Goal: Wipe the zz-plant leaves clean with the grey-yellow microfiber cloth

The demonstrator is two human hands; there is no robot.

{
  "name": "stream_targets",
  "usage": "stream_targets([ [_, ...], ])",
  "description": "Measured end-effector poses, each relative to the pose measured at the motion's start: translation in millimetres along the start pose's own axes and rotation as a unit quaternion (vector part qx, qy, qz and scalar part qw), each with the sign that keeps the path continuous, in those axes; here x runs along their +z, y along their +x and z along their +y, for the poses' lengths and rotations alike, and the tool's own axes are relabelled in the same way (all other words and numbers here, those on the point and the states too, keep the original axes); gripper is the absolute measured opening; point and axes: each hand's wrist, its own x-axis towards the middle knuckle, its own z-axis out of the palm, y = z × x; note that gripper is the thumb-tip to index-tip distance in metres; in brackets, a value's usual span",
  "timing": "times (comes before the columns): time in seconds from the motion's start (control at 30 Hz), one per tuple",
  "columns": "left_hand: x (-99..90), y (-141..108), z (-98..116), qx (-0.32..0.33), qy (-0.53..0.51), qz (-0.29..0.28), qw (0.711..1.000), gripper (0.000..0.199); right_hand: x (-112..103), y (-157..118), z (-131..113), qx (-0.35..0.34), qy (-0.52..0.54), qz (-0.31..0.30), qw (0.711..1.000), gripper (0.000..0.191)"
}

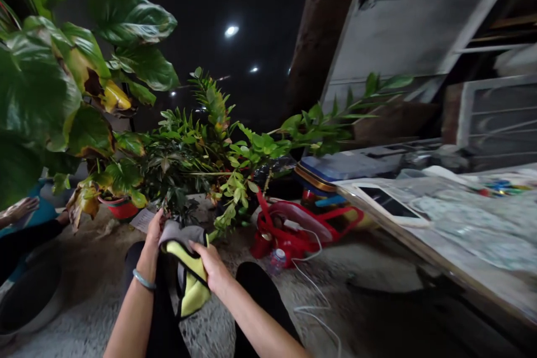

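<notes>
A grey and yellow-green cloth (193, 274) with dark edging hangs between my hands, folded and draped over my legs' gap. My right hand (212, 265) grips its right side, thumb on top. At the cloth's upper left, my left hand (155, 229) has its fingers closed by the grey part, a bangle on the wrist; the fingertips are partly hidden. Just beyond it are the dark leaves of a bushy plant (170, 170). Whether the left fingers also touch a leaf, I cannot tell.
Large-leaved plants (37, 78) rise at the left above a red pot (119, 208). Another person's hand (19, 212) is at the far left near a dark tub (29, 302). Right of me are a red bag (289, 229), a white cable (312, 285) and a table with a phone (390, 204).
</notes>
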Motion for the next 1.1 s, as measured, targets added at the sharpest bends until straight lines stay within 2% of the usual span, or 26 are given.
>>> stream_targets([
  [0.07,3.1,-13.0,-0.8,-0.022,0.000,0.007,1.000,0.029,-9.4,-11.1,-1.1,-0.092,-0.050,0.001,0.995,0.029],
  [0.17,6.7,-43.3,-5.5,-0.025,0.004,-0.017,1.000,0.034,-22.9,-18.3,-14.6,-0.210,-0.141,0.020,0.967,0.034],
  [0.3,7.5,-88.3,-19.5,0.025,0.027,-0.035,0.999,0.047,-35.9,-22.0,-18.8,-0.265,-0.173,0.015,0.948,0.030],
  [0.4,12.2,-119.7,-34.1,0.045,0.039,-0.062,0.996,0.058,-39.0,-28.6,-11.4,-0.267,-0.175,-0.002,0.948,0.027],
  [0.53,25.4,-153.7,-55.0,0.005,0.029,-0.120,0.992,0.057,-36.4,-40.3,-6.9,-0.244,-0.088,-0.023,0.965,0.032],
  [0.67,29.1,-170.6,-65.8,-0.020,-0.002,-0.119,0.993,0.061,-31.8,-52.2,-12.0,-0.189,0.055,-0.059,0.979,0.030],
  [0.8,23.9,-177.1,-67.8,-0.008,-0.008,-0.133,0.991,0.057,-28.8,-63.3,-20.0,-0.129,0.133,-0.073,0.980,0.027],
  [0.93,25.2,-184.8,-67.7,-0.001,0.006,-0.156,0.988,0.059,-33.4,-69.4,-26.0,-0.134,0.121,-0.083,0.980,0.014],
  [1.1,33.3,-194.1,-63.5,0.012,0.011,-0.198,0.980,0.072,-47.4,-68.0,-30.1,-0.159,0.052,-0.083,0.982,0.024],
])
